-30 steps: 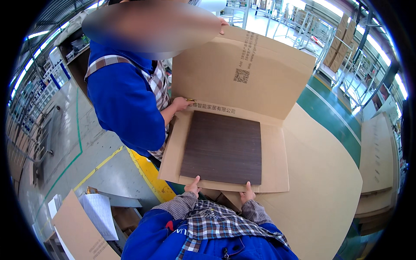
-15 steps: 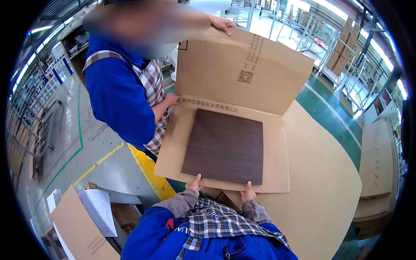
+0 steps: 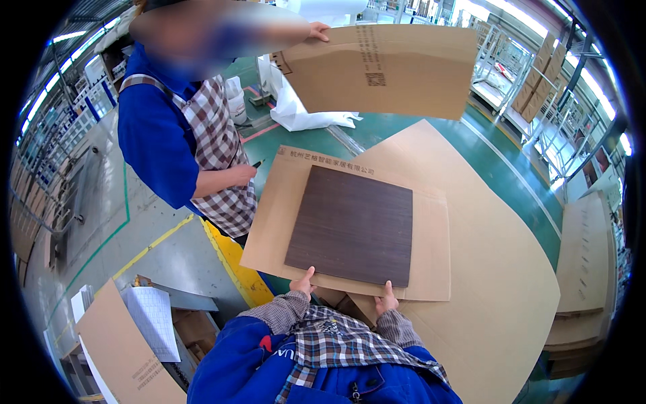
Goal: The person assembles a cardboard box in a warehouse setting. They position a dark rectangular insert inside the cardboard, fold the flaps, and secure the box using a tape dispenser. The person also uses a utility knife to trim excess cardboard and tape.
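A dark brown wood-grain panel (image 3: 353,225) lies flat on a cardboard sheet (image 3: 431,249). Both my hands are at the sheet's near edge, thumbs on top and fingers curled underneath, mostly hidden. My left hand (image 3: 303,283) grips it near the panel's near left corner. My right hand (image 3: 387,301) grips it by the near right corner, its thumb close to the panel. Across from me, a co-worker's hand (image 3: 319,31) holds up a separate cardboard piece (image 3: 417,74). The co-worker's other hand (image 3: 239,176) has a small dark tool (image 3: 257,163), too small to name.
Beneath the sheet spreads a larger cardboard piece (image 3: 498,249). The co-worker (image 3: 158,135) stands at the far left side. Papers (image 3: 151,320) and a leaning cardboard piece (image 3: 124,340) are at lower left. Stacked boards (image 3: 582,256) stand on the right; white wrapping (image 3: 303,114) lies behind.
The upright cardboard part has come off the sheet under the panel and risen away in the co-worker's hand. The co-worker's other hand has drawn back from the sheet. My hands stay put.
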A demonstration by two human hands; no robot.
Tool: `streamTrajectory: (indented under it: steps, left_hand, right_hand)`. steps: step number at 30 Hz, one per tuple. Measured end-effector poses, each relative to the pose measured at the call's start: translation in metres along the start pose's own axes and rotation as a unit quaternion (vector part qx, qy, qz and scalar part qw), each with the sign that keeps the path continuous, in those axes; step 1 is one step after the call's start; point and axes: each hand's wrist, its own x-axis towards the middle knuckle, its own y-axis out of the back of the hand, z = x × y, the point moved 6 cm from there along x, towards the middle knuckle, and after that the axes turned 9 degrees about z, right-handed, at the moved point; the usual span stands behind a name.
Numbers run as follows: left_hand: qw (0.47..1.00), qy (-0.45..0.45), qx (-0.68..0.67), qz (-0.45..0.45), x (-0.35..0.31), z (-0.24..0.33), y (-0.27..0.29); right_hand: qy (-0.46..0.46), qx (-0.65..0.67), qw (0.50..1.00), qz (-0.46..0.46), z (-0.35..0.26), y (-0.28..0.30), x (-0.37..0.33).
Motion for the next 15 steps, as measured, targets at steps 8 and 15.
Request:
streamTrajectory:
  steps: [8, 15]
  left_hand:
    - [0.999, -0.020, -0.014, -0.034, -0.001, 0.006, 0.001]
    - [1.000, -0.008, 0.010, -0.014, 0.016, 0.004, 0.023]
  right_hand:
    - [0.012, 0.003, 1.000, 0.009, -0.002, -0.006, -0.018]
    - [0.016, 0.013, 1.000, 0.004, 0.016, -0.004, -0.025]
